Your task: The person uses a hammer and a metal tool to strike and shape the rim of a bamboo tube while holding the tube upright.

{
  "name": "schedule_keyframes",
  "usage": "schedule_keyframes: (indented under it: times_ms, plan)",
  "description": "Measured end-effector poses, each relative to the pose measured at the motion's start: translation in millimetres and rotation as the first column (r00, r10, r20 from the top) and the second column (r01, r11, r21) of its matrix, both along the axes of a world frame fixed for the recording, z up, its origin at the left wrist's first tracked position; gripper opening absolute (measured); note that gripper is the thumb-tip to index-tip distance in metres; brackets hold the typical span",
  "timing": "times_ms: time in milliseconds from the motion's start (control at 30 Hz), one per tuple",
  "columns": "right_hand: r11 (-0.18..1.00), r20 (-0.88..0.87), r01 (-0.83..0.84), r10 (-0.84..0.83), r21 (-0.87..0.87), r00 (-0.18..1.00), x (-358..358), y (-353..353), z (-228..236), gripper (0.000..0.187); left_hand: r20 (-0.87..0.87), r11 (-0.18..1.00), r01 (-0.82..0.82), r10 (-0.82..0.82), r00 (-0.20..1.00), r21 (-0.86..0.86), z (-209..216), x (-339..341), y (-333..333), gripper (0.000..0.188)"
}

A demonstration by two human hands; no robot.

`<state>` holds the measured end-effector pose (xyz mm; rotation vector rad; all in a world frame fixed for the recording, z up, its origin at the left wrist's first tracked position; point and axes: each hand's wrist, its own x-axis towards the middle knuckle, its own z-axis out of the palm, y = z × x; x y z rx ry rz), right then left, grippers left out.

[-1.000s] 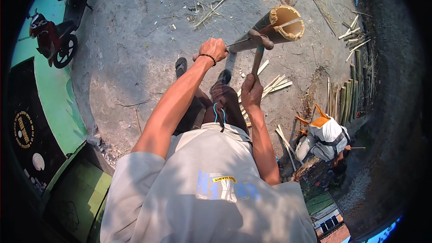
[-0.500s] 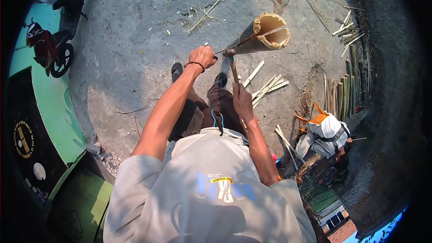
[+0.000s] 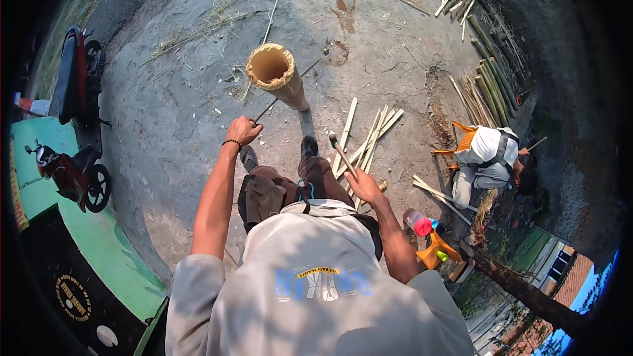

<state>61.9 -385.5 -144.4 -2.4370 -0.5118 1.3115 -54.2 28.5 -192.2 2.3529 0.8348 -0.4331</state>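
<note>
Round yellow-and-black emblem (image 3: 72,296) on black panel, lower left (beside green border). Blue-yellow print (image 3: 321,283) on person's grey shirt back, btm centre. No screens.

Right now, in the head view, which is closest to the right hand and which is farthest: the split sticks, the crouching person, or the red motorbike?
From the right hand:
1. Split sticks, just ahead on the ground.
2. Crouching person, off to the right.
3. Red motorbike, far left.

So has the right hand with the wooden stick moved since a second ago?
Yes. The right hand has pulled back from the bamboo tube toward the body, and now sits beside the split strips on the ground.
</note>
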Motion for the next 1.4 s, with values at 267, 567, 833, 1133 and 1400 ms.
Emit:
schedule_keyframes:
  times_ms: [267,567,833,1133,1400]
  plan:
    - [0.918,-0.064,0.359,-0.354,0.169,0.933,25.8,42.4,10.8,0.054,0.015,0.919,-0.289,0.304,0.952,-0.267,-12.8,3.7,-45.4,0.036]
    - [0.699,-0.027,0.345,-0.423,0.627,0.906,60.1,137.7,115.0,0.062,0.078,0.851,-0.292,0.359,0.930,-0.436,-25.1,41.3,-131.6,0.051]
    - [0.634,0.406,0.020,-0.518,0.773,0.753,113.4,199.9,145.1,0.049,0.124,0.892,-0.002,0.064,0.990,-0.451,-29.3,50.9,-135.9,0.063]
    - [0.634,0.137,0.284,-0.531,0.719,0.836,149.4,192.8,138.2,0.050,0.637,0.989,-0.006,0.101,0.764,-0.150,138.9,64.4,-51.2,0.081]
    - [0.527,-0.139,0.372,-0.428,0.764,0.893,153.8,213.4,141.1,0.047,0.702,0.943,0.212,-0.334,0.629,0.258,226.6,125.9,-22.5,0.116]
